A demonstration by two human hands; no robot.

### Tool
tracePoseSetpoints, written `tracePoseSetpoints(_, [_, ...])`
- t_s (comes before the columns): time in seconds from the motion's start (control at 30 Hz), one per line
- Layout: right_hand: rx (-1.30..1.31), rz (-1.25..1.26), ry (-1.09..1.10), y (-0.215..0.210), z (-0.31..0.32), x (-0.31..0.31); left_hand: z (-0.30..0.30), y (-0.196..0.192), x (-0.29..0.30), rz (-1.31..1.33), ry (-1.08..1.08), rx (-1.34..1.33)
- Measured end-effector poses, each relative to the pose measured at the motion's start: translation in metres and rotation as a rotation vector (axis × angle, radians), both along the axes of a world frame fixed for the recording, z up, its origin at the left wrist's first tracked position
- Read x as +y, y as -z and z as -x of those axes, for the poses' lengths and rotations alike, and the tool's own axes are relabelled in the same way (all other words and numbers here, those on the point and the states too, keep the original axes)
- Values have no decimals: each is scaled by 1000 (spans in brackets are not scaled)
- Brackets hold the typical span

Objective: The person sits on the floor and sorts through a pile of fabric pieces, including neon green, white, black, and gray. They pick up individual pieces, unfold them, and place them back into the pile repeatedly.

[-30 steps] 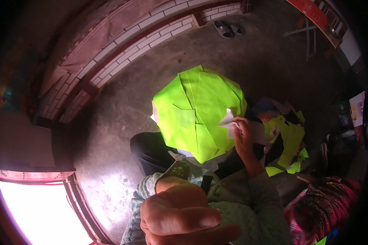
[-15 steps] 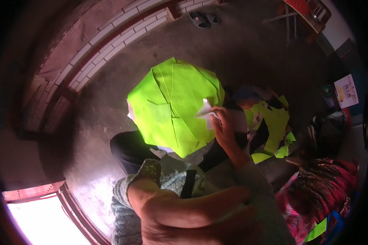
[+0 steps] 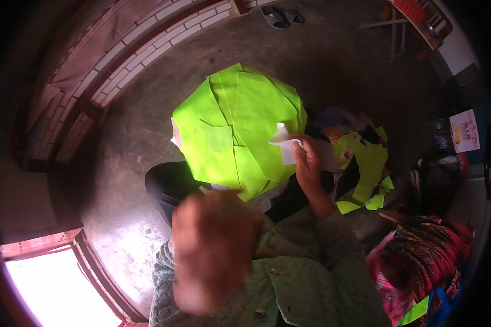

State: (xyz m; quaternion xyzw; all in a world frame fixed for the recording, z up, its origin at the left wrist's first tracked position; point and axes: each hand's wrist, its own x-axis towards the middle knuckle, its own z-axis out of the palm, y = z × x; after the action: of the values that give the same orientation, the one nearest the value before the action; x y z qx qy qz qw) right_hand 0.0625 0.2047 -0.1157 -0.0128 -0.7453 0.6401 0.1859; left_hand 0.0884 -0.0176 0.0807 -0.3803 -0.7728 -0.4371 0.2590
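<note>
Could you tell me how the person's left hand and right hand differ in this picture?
The right hand is sharp and reaches out to the green fabric pile, pinching a white paper piece; the left hand is blurred, close to the camera, and what it holds cannot be told. The left hand looks far larger, being nearer. Both come from pale green quilted sleeves.

fabric pieces on lap, scraps right

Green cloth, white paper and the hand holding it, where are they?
green cloth (image 3: 240, 131), head view, middle of the top panel.
white paper (image 3: 286, 146), head view, its flat part left of the fingers.
right hand (image 3: 309, 161), head view, back of the hand.
</note>
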Motion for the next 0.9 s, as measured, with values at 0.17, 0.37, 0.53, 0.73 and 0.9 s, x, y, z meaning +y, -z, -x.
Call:
tracePoseSetpoints(0.17, [-122,296,12,-3,0,-2,62,93,12,186,-276,-253])
tracePoseSetpoints(0.37, [-103,386,3,-35,1,-4,73,169,0,397,-282,-289])
tracePoseSetpoints(0.53, [-121,742,-346,-86,18,-30,74,164,-16,-3,-227,-531])
tracePoseSetpoints(0.73, [-380,899,-476,-65,44,-46,76,160,-53,-477,-311,-688])
tracePoseSetpoints(0.9, [-535,815,-382,-37,39,-40,71,176,-57,-365,-317,-617])
